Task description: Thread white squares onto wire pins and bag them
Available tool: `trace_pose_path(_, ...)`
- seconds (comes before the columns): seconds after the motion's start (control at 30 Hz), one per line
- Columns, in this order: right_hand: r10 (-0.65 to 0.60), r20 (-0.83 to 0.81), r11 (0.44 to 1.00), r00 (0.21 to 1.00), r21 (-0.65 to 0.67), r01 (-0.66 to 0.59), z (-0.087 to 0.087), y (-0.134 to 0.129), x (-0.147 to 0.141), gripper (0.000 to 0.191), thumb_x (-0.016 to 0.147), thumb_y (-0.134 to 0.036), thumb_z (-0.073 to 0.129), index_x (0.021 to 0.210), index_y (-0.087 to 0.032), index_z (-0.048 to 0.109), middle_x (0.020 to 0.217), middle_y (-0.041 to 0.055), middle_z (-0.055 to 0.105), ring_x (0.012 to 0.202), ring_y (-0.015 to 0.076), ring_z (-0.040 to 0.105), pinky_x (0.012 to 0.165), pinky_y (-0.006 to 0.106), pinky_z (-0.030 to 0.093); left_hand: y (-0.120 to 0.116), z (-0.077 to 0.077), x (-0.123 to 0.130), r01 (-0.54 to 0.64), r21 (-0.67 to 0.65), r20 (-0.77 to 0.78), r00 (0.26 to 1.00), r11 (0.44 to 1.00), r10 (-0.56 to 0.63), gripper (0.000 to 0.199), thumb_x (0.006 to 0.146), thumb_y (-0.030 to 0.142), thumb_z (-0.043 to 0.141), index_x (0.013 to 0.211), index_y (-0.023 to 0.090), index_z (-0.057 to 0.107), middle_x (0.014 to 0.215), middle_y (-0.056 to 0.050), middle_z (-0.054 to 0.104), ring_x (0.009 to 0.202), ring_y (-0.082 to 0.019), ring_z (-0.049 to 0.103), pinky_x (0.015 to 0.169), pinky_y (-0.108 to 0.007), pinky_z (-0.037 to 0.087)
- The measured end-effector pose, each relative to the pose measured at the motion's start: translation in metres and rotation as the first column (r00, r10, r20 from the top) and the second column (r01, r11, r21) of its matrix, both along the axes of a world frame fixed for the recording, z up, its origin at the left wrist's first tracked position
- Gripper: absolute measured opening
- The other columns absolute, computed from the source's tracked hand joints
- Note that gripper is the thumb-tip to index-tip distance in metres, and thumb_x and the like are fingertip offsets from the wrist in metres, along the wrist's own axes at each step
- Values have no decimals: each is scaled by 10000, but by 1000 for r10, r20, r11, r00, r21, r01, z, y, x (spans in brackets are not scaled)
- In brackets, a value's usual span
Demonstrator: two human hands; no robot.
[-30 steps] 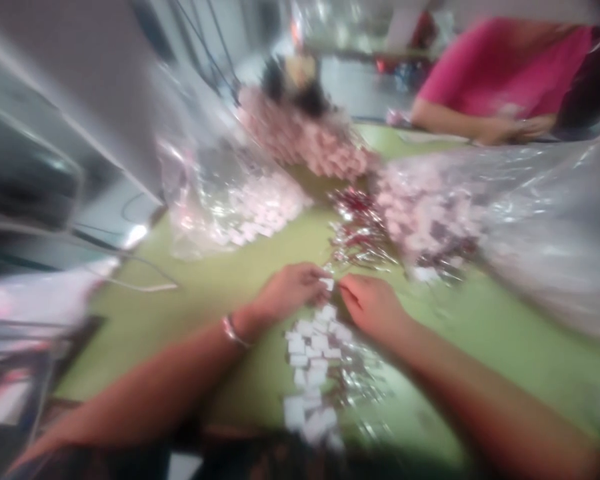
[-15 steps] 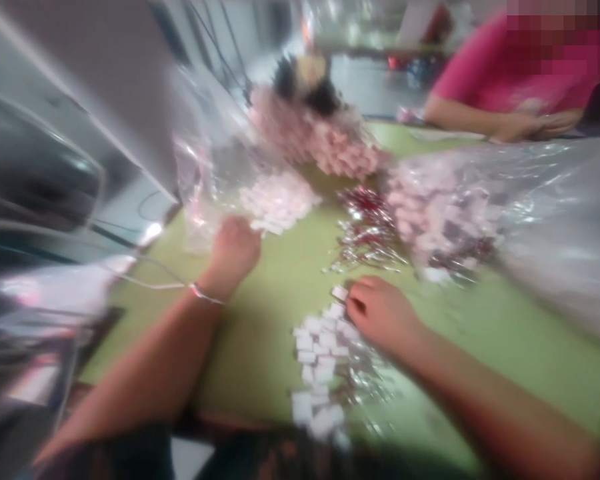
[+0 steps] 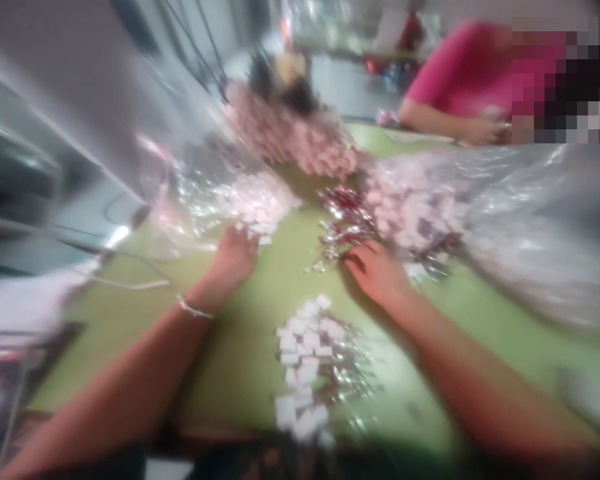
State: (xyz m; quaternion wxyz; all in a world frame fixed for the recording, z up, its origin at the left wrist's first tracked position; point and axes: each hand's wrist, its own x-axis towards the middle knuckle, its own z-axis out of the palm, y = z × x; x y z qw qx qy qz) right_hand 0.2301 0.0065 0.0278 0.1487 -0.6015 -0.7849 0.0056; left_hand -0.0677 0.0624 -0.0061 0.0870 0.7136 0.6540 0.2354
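At the near edge of a loose pile of small white pieces (image 3: pixel 265 203), my left hand (image 3: pixel 235 255) reaches out with its fingers somewhat apart, touching the outermost ones. Blur hides the fingertips in part. My right hand (image 3: pixel 377 272) is at the near side of a heap of shiny silver and red strands (image 3: pixel 347 223). A gap shows between its thumb and fingers, and I make out nothing held in them. Between my forearms lies a cluster of white rectangular pieces (image 3: pixel 305 343) with thin silvery strands (image 3: pixel 353 373) trailing to the right.
Clear plastic bags (image 3: pixel 530 233) spread across the right side, by a pale pink and white heap (image 3: pixel 415 200). Pink bundled pieces (image 3: pixel 300 137) stand at the back of the green table (image 3: pixel 220 373). A person in a pink shirt (image 3: pixel 460 73) sits opposite. A cable (image 3: pixel 145 285) crosses the left edge.
My right hand has moved from the white rectangular pieces up to the silver and red strands, leaving a white piece in the cluster. My left hand's fingers have extended onto the white pile.
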Motion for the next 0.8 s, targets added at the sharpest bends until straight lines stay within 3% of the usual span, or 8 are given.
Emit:
trace_pose_path(0.1, 27, 61, 999, 998, 26, -29, -13, 4, 0, 196, 910, -264, 495, 968, -200, 671, 1009, 79, 636, 849, 211, 575, 639, 306, 386, -7, -2, 10, 34, -20, 256, 966, 999, -28, 474, 960, 409, 348, 1346, 172, 486, 1430, -134, 467, 1351, -268, 388, 1141, -460, 277)
trace_pose_path(0.2, 53, 37, 998, 998, 37, -54, -18, 4, 2, 206, 910, -244, 479, 911, -205, 681, 962, 71, 651, 832, 211, 579, 640, 305, 388, -11, 1, 13, 4, 17, 437, 900, 1000, -11, 457, 951, 349, 401, 1372, 180, 460, 1408, -131, 491, 1291, -237, 463, 1091, -421, 365)
trace_pose_path(0.33, 26, -98, 994, 995, 108, -16, -17, 2, 4, 206, 903, -248, 466, 880, -170, 656, 907, 86, 656, 788, 204, 586, 658, 309, 400, -14, 12, 16, 18, 223, 340, 936, 975, -95, 296, 867, 291, 565, 1114, 155, 657, 1170, -122, 627, 1099, -233, 568, 955, -391, 476)
trace_pose_path(0.43, -3, -164, 996, 986, 84, 17, -12, -3, -2, 175, 882, -243, 477, 885, -169, 635, 800, 69, 666, 697, 192, 584, 611, 304, 380, -17, 18, 29, 331, 272, 129, 918, 904, -375, 219, 877, 247, 554, 1027, 179, 698, 1017, -80, 691, 997, -220, 591, 953, -417, 465)
trace_pose_path(0.5, -16, -192, 1000, 981, 19, 20, -8, -8, -7, 149, 865, -251, 496, 861, -185, 629, 727, 44, 665, 625, 177, 566, 584, 299, 366, -17, 18, 39, 568, 212, -24, 817, 795, -577, 260, 895, 176, 492, 1063, 185, 690, 1015, -78, 705, 995, -225, 592, 958, -441, 456)
trace_pose_path(0.57, -6, -236, 999, 972, -37, -2, -3, -13, -11, 139, 856, -251, 499, 836, -199, 626, 713, 31, 670, 608, 167, 563, 584, 294, 367, -17, 12, 47, 678, 147, -119, 735, 720, -668, 309, 897, 114, 438, 1061, 183, 691, 1022, -88, 711, 998, -231, 594, 938, -452, 465)
trace_pose_path(0.7, 19, -309, 994, 951, -94, -50, 1, -18, -13, 139, 844, -268, 514, 805, -219, 637, 730, 19, 683, 621, 160, 570, 602, 295, 389, -17, -2, 46, 618, 161, -104, 786, 769, -610, 272, 894, 125, 469, 1020, 174, 705, 1013, -107, 712, 980, -241, 601, 898, -452, 490)
trace_pose_path(0.8, 27, -326, 991, 945, -114, -67, 1, -19, -14, 145, 848, -280, 525, 816, -223, 654, 758, 20, 693, 647, 164, 582, 621, 303, 410, -22, 1, 41, 522, 198, 51, 840, 830, -540, 212, 868, 184, 556, 1008, 174, 715, 989, -101, 710, 951, -239, 614, 897, -453, 493)
